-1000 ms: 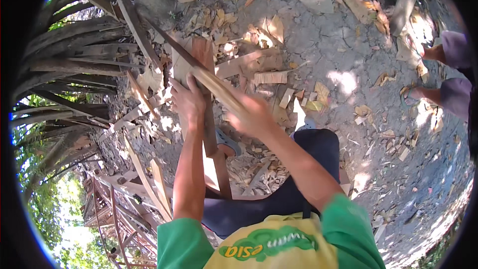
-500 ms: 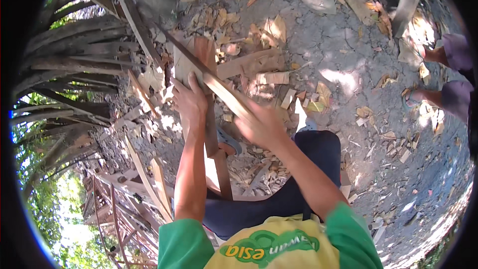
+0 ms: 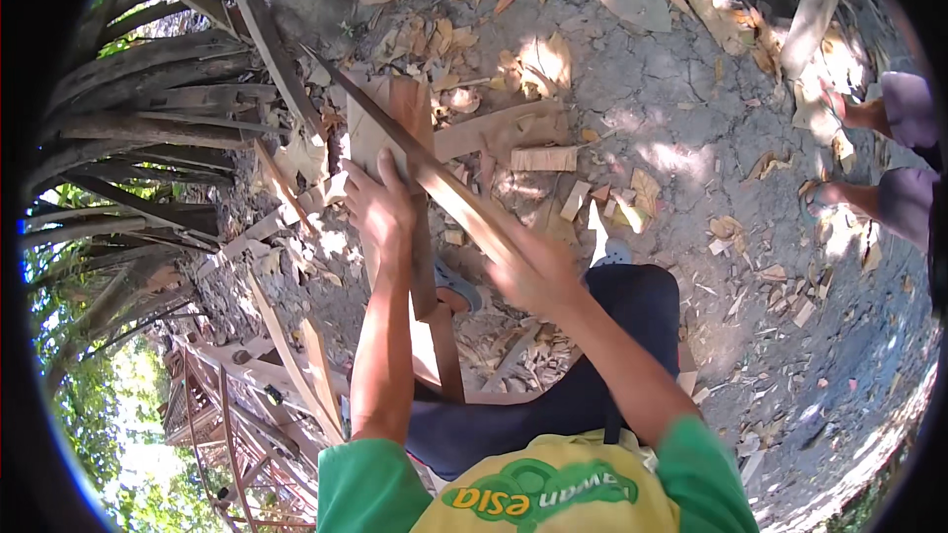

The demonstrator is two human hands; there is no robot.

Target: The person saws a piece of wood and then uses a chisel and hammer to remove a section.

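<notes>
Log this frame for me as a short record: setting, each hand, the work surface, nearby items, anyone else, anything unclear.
Setting: outdoors, on bare ground with dry leaves and wood chips
Left hand: on a pale plank, thumb lying on top
Right hand: closed around the pale wooden end of a long, narrow piece; slightly blurred
Long piece: crosses the plank diagonally in view; far end dark and tapering
Nearby: wood offcut, grey poles
Others: another person's lower legs, right edge
Unclear: whether long piece touches plank

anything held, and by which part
The right hand grips a long thin tool by its pale, nearer end; the left hand rests on a board.
</notes>
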